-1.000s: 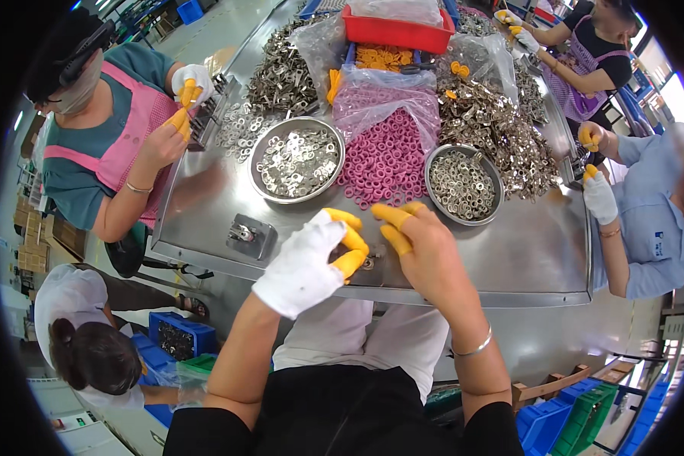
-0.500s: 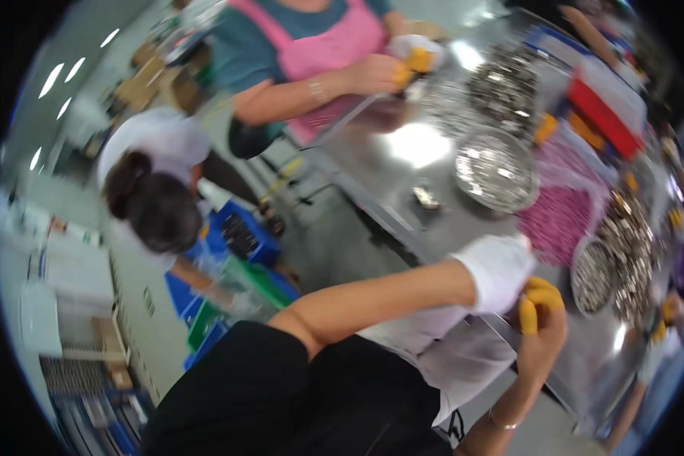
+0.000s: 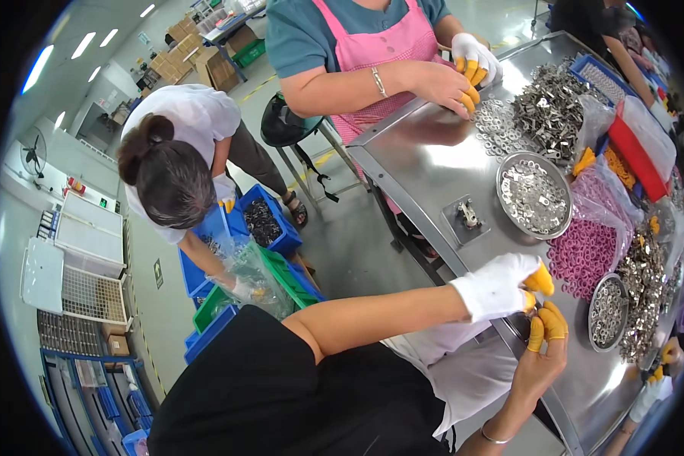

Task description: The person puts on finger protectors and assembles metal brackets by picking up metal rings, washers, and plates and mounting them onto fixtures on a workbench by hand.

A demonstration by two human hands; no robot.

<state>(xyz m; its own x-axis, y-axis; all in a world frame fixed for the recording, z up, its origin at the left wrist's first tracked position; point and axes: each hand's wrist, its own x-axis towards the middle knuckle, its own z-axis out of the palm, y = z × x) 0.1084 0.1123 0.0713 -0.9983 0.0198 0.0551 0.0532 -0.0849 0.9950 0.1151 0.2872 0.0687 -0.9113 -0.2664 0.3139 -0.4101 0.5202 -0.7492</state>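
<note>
Small parts are being pinched between both hands just above the near edge of the steel surface (image 3: pixel 433 163), beside the small bowl of metal rings (image 3: pixel 608 313). The left hand (image 3: pixel 498 287), in a white glove with yellow fingertip covers, is being held palm-down, forearm stretched across the body. The right hand (image 3: pixel 543 357), bare but for yellow finger cots, is being raised from below, fingers curled up to meet it. What is being gripped is hidden behind the fingertips; its shape, long axis and heading cannot be told. Pink rings (image 3: pixel 585 254) are being kept just beyond.
</note>
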